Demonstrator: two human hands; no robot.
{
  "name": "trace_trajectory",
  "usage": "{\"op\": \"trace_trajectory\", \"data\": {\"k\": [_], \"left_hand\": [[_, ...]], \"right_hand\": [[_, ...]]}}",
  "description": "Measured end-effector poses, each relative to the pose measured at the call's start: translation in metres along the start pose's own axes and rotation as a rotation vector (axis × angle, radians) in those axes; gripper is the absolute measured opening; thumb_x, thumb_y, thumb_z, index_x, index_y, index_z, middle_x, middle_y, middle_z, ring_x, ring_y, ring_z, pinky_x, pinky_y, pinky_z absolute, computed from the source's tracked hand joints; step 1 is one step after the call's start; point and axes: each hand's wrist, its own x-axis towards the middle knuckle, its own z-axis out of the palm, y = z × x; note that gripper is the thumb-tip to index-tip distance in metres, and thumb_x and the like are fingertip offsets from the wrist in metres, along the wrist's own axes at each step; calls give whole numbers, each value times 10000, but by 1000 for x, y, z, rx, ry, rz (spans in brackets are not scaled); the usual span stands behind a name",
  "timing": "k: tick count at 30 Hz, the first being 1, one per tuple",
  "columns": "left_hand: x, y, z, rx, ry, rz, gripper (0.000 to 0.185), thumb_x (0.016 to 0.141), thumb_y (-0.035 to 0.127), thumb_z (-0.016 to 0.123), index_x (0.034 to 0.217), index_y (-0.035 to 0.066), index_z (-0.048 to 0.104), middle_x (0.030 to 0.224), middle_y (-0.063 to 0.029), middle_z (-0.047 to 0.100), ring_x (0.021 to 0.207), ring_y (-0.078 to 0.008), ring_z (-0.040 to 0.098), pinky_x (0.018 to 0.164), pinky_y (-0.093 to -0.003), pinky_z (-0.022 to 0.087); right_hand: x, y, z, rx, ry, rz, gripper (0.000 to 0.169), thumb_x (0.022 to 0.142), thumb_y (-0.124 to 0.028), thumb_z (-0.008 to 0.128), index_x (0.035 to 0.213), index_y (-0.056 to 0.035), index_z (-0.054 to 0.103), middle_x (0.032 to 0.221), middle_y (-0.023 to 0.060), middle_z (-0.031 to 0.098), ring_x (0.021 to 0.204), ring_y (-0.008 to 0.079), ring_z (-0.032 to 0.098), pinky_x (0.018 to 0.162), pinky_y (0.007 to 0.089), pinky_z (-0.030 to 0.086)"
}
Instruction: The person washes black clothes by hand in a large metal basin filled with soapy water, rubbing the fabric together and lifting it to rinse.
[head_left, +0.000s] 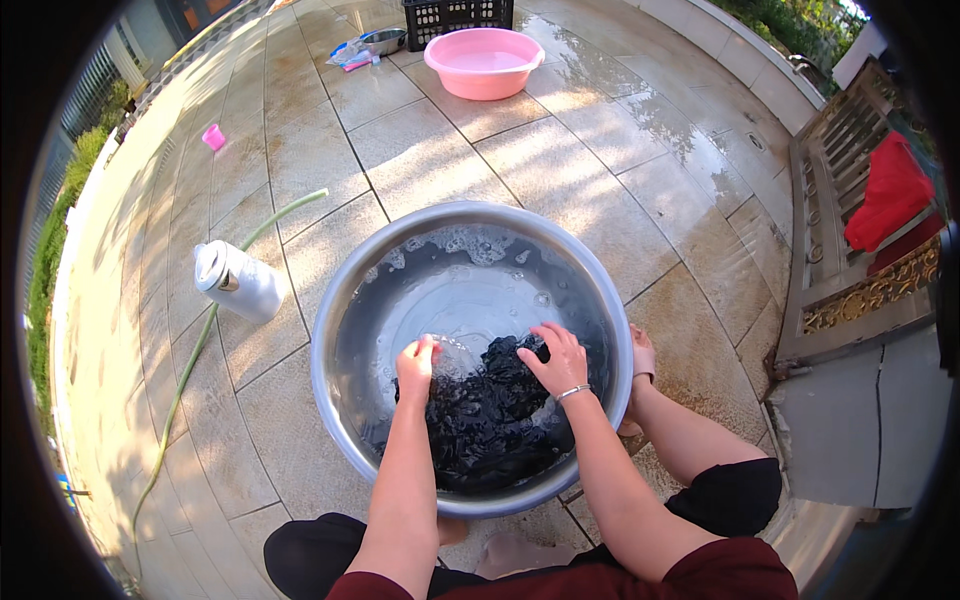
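Note:
A large round metal basin (469, 212) stands in front of me, holding water with suds (469, 244) along its far side. Dark wet fabric (487, 427) lies bunched in the near half of the water. My left hand (417, 367) is over the fabric's left side, its fingers bent close to the thumb. Clear water or foam shows beside those fingertips; whether they pinch anything is unclear. On the right, my right hand (556, 360) curves over a raised lump of the fabric, thumb and fingers apart. A thin bracelet (574, 392) circles that wrist.
Left of the basin, a white lidded jug (240, 281) stands by a green hose (184, 375). Farther off are a pink cup (214, 137), a pink basin (484, 79), a black crate (457, 19) and a metal bowl (384, 41). Red cloth (889, 195) hangs on the right.

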Motion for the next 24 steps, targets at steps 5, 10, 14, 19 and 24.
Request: {"op": "trace_trajectory", "data": {"k": [5, 10, 14, 19, 24], "left_hand": [[64, -30, 27, -375, 612, 172, 249, 804, 203, 473, 859, -32, 532, 809, -52, 540, 751, -113, 465, 694, -234, 364], [112, 5, 49, -514, 665, 300, 319, 825, 237, 445, 981, -37, 491, 965, -64, 500, 886, -143, 454, 812, -258, 336], [152, 28, 61, -619, 539, 401, 288, 828, 215, 446, 1001, -12, 483, 969, -31, 483, 898, -121, 440, 834, -243, 317], [174, 46, 89, -740, 434, 348, 229, 814, 194, 437, 854, 6, 560, 838, -21, 522, 798, -103, 455, 739, -228, 342], [166, 60, 125, -944, 212, 179, 270, 838, 260, 422, 844, 17, 540, 824, -40, 538, 794, -117, 480, 712, -243, 366]], "right_hand": [[44, 55, 16, 4, 374, 145, 692, 587, -332, 689, 1132, -52, 367, 1116, 154, 406, 1036, 298, 385, 864, 387, 317], [86, 56, 39, 60, 466, 107, 770, 550, -320, 720, 1142, -15, 333, 1092, 168, 408, 1021, 314, 387, 869, 384, 319], [121, 42, 53, 153, 473, 31, 786, 533, -299, 736, 1141, -8, 331, 1088, 166, 414, 1014, 307, 397, 860, 377, 333], [159, 23, 77, 266, 471, -85, 766, 521, -294, 744, 1118, -3, 362, 1074, 165, 424, 994, 302, 415, 853, 370, 343], [181, -4, 103, 474, 460, -51, 670, 557, -262, 733, 1089, -20, 406, 1028, 148, 454, 984, 279, 434, 846, 349, 352]]}}
